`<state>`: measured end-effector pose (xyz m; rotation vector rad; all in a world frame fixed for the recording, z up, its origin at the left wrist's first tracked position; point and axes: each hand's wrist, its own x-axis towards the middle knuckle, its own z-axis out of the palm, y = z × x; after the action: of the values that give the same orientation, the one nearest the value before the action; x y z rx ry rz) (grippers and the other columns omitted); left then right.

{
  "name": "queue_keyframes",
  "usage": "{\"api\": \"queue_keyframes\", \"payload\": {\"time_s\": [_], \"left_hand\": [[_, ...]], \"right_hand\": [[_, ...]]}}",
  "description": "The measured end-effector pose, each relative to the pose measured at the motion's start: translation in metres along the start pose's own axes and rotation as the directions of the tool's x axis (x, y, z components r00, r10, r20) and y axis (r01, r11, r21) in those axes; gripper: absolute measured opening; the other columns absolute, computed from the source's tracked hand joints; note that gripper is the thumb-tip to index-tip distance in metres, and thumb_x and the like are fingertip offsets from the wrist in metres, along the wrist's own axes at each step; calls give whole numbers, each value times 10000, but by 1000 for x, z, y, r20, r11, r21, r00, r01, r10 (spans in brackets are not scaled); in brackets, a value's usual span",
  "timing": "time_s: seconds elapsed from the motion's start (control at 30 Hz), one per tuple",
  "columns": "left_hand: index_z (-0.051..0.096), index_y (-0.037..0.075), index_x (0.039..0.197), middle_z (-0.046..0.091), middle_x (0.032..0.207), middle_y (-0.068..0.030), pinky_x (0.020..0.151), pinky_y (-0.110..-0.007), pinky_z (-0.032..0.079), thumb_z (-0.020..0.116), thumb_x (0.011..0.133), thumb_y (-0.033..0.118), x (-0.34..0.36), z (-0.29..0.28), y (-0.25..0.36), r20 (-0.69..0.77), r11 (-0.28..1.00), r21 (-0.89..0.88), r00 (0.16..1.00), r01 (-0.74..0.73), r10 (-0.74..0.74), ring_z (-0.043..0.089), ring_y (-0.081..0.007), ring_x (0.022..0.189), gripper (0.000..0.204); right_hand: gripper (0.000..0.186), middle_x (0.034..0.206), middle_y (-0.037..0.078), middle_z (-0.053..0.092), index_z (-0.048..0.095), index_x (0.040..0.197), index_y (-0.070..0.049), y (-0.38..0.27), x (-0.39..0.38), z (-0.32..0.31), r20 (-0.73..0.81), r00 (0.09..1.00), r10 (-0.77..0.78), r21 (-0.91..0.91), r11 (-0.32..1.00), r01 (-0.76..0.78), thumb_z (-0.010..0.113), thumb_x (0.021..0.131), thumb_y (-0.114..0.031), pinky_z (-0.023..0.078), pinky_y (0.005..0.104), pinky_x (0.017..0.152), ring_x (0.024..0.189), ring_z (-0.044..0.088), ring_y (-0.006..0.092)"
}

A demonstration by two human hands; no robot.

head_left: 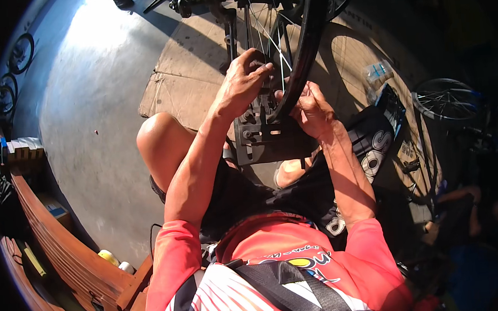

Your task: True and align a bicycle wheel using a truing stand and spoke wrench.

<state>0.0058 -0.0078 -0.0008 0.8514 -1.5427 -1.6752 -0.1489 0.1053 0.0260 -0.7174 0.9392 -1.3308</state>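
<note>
A bicycle wheel with a black rim (309,46) and thin spokes stands upright in front of me, in a black metal stand with a flat base plate (274,146). My left hand (244,82) is at the left side of the wheel, its fingers curled in by the spokes just above the stand's clamp parts. What those fingers hold is hidden. On the other side of the rim, my right hand (313,109) is closed with its fingertips pinched close to the rim and lower spokes. Whatever they grip cannot be made out.
Flattened cardboard (184,93) lies under the stand. At right are a clear plastic packet (377,72), another spoked wheel (446,99) and a loose black tyre. A wooden bench (73,248) runs along the left. Another person's arm (459,194) shows at lower right, in shadow.
</note>
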Motion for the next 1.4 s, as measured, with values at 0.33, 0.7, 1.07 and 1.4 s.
{"api": "queue_keyframes", "payload": {"time_s": [0.33, 0.7, 1.07, 1.4], "left_hand": [[555, -16, 1090, 647, 956, -79, 733, -300, 516, 714, 956, 152, 6, -1, -4, 16, 966, -251, 998, 71, -69, 608, -139, 849, 268], [578, -90, 1218, 699, 1023, -136, 795, -317, 523, 760, 909, 169, 16, -5, -17, -36, 991, -117, 997, 60, -65, 644, -170, 922, 443], [532, -87, 1321, 685, 1102, -175, 828, -337, 547, 756, 903, 170, 18, -4, -19, -53, 988, -127, 994, 87, -94, 662, -229, 1002, 540], [563, 18, 965, 598, 851, -61, 536, -312, 523, 705, 943, 109, 8, 0, 18, 99, 905, -380, 981, 194, -168, 629, -159, 703, 170]], "right_hand": [[186, 786, 25, 717, 745, 992, -16, -7, 19, -7, 48, 985, 163, -121, 980, -157, 800, 882, -155, 418, 216, 485, 608, 628, 67], [262, 697, 13, 647, 703, 857, -5, -8, 30, 10, 8, 994, 107, -415, 905, -94, 878, 716, -138, 407, 218, 489, 571, 587, 78], [171, 680, 1, 590, 638, 886, -7, -4, 30, 10, 105, 991, 86, -368, 929, -41, 713, 757, -91, 392, 247, 466, 541, 544, 85], [379, 1119, 156, 704, 600, 1267, 32, 40, 34, -32, 409, 913, -1, 446, 873, -199, 677, 958, -172, 594, 359, 874, 986, 709, 238]]}}
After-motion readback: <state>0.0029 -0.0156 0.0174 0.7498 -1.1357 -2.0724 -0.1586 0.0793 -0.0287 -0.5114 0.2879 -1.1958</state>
